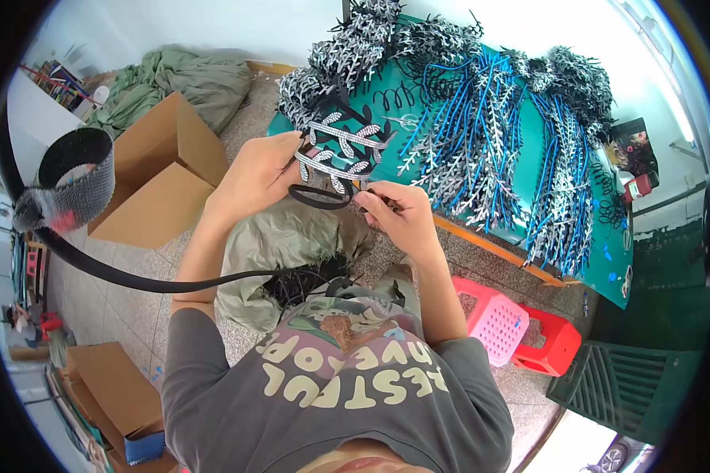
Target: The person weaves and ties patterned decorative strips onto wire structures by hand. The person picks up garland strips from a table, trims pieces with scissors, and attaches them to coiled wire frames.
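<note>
Between my hands is a black strap piece with silver, rhinestone-like leaf shapes [343, 146], bent into loops. My left hand [260, 175] grips its left side, fingers closed round the band. At its lower right, my right hand [398, 209] pinches a thin black strap, thumb against the fingers. A black loop [319, 197] hangs between the hands. Just beyond, scissors [402, 121] lie on the green table [457, 102], near bundles of silver leaf strips with blue strands [481, 150].
Piles of black-and-silver leaf strips [355, 47] cover the table's back. An open cardboard box [166, 169] stands left, and a pale sack [248, 260] with black pieces is below my hands. Pink [493, 323] and red stools [548, 343] stand right, by the table's front edge.
</note>
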The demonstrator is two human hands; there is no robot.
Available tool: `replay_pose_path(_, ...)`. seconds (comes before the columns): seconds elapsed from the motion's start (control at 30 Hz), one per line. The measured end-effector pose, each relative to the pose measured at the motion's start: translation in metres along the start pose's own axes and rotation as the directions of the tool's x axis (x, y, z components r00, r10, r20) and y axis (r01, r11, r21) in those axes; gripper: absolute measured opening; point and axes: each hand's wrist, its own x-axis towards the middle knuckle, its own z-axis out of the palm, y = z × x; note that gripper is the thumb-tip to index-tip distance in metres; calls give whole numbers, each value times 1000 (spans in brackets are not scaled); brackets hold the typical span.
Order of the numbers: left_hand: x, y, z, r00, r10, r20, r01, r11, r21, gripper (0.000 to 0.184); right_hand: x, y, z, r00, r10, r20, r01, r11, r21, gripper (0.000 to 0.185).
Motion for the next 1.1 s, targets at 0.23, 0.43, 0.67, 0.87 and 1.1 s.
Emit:
replay_pose_path(0.23, 8, 17, -5, 989, 146, 12, -143, 952, 272, 14, 2, -3, -8, 997, 62, 41, -60, 998, -32, 10)
replay_pose_path(0.43, 16, 32, 2, 987, 161, 10, -151, 903, 401, 18, 4, 23, -5, 992, 93, 87, -100, 992, 80, 8)
replay_pose_path(0.67, 22, 41, -10, 957, 253, 145, -288, 894, 344, 16, 11, 13, 0, 993, 101, 59, -113, 962, 249, 7)
replay_pose_path(0.87, 9, -9, 26, 942, 43, 334, 88, 926, -366, 18, 19, 18, 0, 992, 81, 98, -106, 952, 287, 12)
replay_pose_path(1.1, -7, 12, 19, 920, -316, 231, 381, 587, -714, 15, 10, 24, -11, 960, 167, 226, -249, 877, 411, 14)
